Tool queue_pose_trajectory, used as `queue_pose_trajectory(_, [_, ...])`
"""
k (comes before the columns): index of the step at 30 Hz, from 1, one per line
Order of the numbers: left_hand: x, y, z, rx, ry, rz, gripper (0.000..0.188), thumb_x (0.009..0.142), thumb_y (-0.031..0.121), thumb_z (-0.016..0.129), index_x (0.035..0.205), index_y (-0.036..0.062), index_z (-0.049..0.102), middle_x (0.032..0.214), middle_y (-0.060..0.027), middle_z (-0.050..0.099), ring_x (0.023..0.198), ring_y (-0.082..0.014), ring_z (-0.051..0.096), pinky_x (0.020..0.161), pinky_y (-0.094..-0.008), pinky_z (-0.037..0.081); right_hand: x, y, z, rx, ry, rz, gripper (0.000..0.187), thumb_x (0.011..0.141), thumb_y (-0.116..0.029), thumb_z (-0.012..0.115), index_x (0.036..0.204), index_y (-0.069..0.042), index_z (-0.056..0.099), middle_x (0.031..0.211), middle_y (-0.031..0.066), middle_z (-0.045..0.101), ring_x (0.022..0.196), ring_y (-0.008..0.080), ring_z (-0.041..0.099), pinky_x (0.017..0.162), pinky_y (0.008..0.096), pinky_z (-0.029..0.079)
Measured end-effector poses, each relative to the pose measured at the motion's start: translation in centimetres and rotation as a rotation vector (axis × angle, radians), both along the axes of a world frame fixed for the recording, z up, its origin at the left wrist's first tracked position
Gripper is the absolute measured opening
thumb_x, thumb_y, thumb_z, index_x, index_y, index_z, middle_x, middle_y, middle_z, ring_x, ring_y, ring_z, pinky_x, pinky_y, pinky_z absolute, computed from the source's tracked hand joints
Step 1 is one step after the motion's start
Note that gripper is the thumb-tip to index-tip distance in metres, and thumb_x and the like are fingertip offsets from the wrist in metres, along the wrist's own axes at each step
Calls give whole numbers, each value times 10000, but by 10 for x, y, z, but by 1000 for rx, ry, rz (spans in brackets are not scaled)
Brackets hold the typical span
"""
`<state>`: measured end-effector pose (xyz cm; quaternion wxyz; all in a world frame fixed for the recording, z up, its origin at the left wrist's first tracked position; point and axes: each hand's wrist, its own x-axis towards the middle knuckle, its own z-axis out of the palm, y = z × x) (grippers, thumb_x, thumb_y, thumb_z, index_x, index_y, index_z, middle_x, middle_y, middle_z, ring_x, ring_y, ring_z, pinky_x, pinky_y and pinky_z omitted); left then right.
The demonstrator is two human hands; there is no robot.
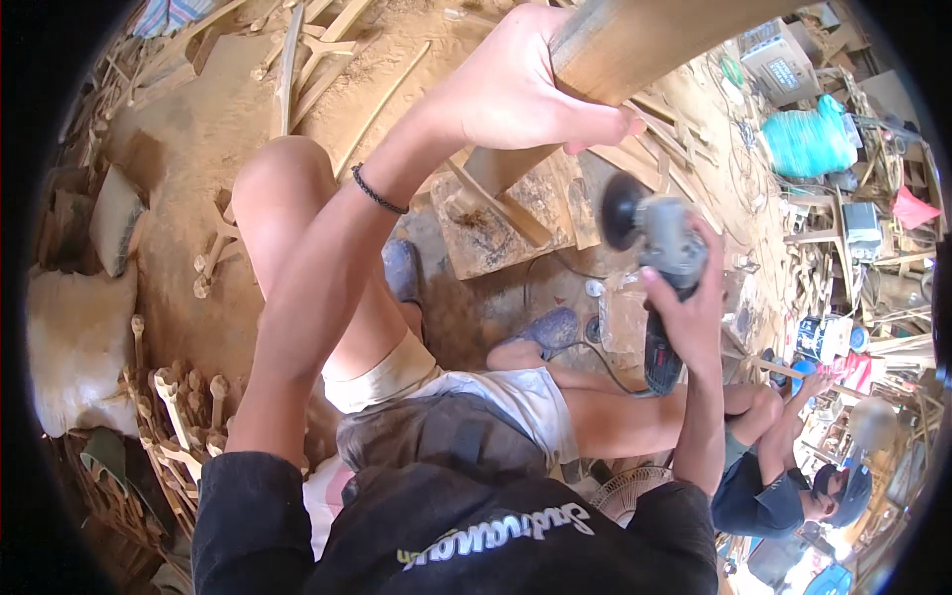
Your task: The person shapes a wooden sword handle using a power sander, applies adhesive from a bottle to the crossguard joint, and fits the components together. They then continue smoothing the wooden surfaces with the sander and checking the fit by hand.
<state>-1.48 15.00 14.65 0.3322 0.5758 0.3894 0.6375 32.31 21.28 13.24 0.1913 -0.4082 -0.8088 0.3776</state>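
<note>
My left hand (521, 89) is closed around a broad, smooth wooden piece (664, 40) that slants up out of view at the top. Its lower part shows again under my wrist, above a worn wooden block (471, 243) on the ground. To the right, my right hand (694, 317) grips an angle grinder (676, 238) by its body. A dark round disc (622, 211) on the grinder's head faces left, apart from the wooden piece. Whether the disc is spinning I cannot tell. The grinder's cord (605, 367) loops below it, near my right leg.
Carved wooden parts (178, 416) are heaped at the left beside a pale sack (79, 347). Long wooden pieces (322, 59) lie on the dusty ground ahead. A turquoise bundle (808, 139) and a box (778, 64) stand far right. Another person (764, 496) sits at the lower right.
</note>
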Motion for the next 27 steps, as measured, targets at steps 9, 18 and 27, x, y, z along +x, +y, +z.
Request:
queue_pose_trajectory(9, [17, -5, 13, -56, -32, -26, 294, 731, 85, 808, 986, 11, 680, 848, 8, 682, 792, -51, 606, 712, -258, 513, -65, -20, 16, 114, -359, 453, 743, 837, -350, 781, 1464, -180, 422, 1011, 198, 724, 891, 429, 714, 764, 483, 551])
queue_pose_trajectory(18, [11, -7, 29, -137, -83, -94, 266, 720, 71, 780, 951, 12, 662, 775, 16, 627, 724, -57, 571, 658, -262, 488, -93, -13, 18, 95, -449, 565, 715, 839, -347, 763, 1445, -182, 421, 845, 227, 704, 781, 454, 701, 690, 524, 537])
queue_pose_trajectory(27, [19, 7, 8, 103, 0, 46, 301, 709, 108, 755, 961, -8, 638, 723, -11, 602, 650, -81, 554, 608, -274, 469, -103, -6, 12, 17, -414, 580, 691, 842, -343, 768, 1435, -207, 439, 875, 186, 728, 799, 433, 717, 712, 508, 554])
